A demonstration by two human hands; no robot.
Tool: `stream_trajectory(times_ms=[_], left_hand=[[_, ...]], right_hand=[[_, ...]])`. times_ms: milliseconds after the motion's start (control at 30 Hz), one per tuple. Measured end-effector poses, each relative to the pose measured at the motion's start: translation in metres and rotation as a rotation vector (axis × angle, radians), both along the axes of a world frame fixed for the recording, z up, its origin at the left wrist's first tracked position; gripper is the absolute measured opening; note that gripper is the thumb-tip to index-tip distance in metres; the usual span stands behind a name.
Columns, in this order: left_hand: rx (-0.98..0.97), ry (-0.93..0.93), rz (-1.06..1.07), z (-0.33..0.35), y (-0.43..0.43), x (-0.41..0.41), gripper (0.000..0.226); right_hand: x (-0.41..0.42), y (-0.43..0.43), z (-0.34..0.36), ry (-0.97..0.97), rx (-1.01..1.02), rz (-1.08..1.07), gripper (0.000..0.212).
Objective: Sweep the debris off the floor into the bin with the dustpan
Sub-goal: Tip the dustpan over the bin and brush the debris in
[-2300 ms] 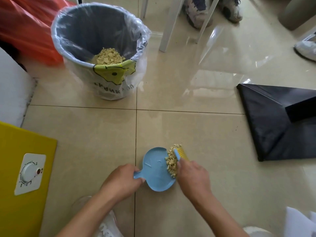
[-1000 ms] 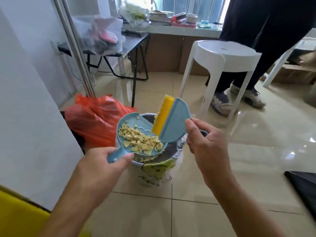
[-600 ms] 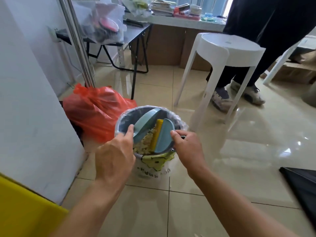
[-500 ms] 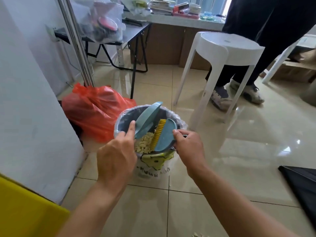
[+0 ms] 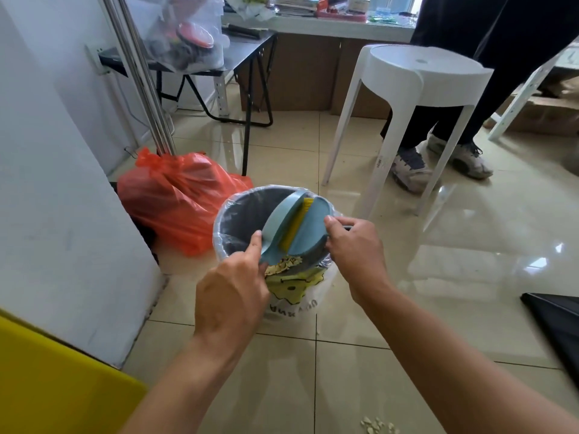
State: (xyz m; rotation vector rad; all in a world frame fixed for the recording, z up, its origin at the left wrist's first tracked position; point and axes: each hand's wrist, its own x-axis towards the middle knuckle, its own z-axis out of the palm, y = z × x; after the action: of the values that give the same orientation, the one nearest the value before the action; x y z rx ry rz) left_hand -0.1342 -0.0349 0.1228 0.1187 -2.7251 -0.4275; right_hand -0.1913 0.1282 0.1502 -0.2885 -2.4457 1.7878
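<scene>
My left hand (image 5: pixel 233 296) grips the handle of a small blue dustpan (image 5: pixel 279 225), tipped steeply on edge over the grey bin (image 5: pixel 241 220) lined with a clear bag. My right hand (image 5: pixel 355 249) holds a blue hand brush (image 5: pixel 310 227) with yellow bristles, pressed close against the dustpan above the bin. Pale yellow debris (image 5: pixel 283 264) lies inside the bin under the dustpan. A few more crumbs of debris (image 5: pixel 377 426) lie on the tiles near the bottom edge.
An orange plastic bag (image 5: pixel 178 198) sits left of the bin beside a white wall. A white stool (image 5: pixel 416 79) and a standing person's legs (image 5: pixel 438 145) are behind. A yellow panel (image 5: pixel 47 386) is bottom left, a black sheet (image 5: pixel 557 327) at right.
The loaded dustpan was lifted from the floor to the bin and tipped; the debris slid out into the bin. Dustpan and brush now stand steeper, almost closed together.
</scene>
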Motion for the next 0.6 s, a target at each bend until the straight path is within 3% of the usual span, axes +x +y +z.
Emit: stream_trajectory(times_ms=[133, 300, 467, 600], left_hand=[[0.119, -0.022, 0.040, 0.001, -0.007, 0.010, 0.054], [0.218, 0.060, 0.027, 0.018, -0.009, 0.004, 0.054], [0.246, -0.072, 0.026, 0.011, -0.004, 0.011, 0.056], [0.355, -0.050, 0.073, 0.007, -0.010, 0.024, 0.052]], right_hand=[[-0.002, 0.005, 0.005, 0.058, 0.052, 0.009, 0.018], [0.003, -0.001, -0.003, 0.055, 0.259, 0.110, 0.028], [0.003, -0.008, 0.004, 0.170, 0.161, 0.059, 0.031], [0.005, -0.008, 0.016, 0.266, 0.127, 0.047, 0.024]])
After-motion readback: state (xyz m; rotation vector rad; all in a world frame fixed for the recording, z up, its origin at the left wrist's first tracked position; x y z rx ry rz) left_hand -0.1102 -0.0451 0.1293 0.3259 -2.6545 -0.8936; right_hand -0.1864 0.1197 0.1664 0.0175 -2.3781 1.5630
